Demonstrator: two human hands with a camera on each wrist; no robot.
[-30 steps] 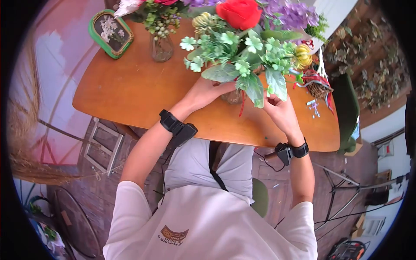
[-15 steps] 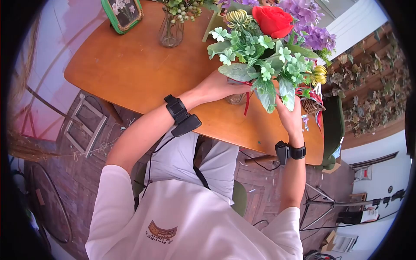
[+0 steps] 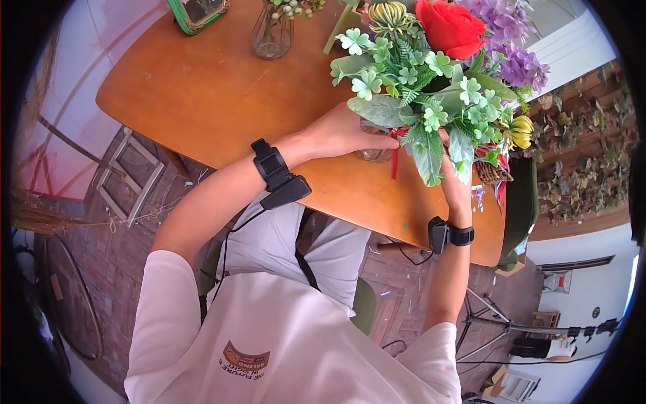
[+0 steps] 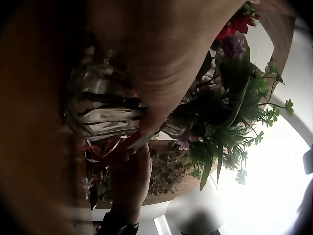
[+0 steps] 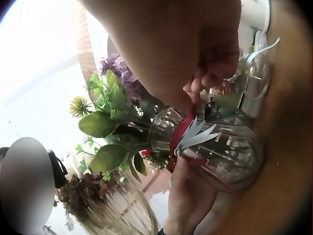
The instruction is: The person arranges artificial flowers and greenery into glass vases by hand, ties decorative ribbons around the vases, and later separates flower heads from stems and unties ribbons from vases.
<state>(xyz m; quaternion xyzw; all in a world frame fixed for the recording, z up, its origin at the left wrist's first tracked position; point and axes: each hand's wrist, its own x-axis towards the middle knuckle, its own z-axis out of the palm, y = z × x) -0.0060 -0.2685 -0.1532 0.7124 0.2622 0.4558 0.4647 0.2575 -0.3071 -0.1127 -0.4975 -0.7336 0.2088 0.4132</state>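
Flowers appear farther right in view, left hand and right hand pinching ribbon.

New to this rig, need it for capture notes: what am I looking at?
No robot here: a person works with two bare hands. The head camera gives the wide view down; a camera on each wrist looks at that hand's work.

On the wooden table are a glass vase with mixed flowers, another vase with a sprig, and a green picture frame.

The left hand holds the first vase near its neck, thumb at the ribbon. The right hand pinches that red ribbon.
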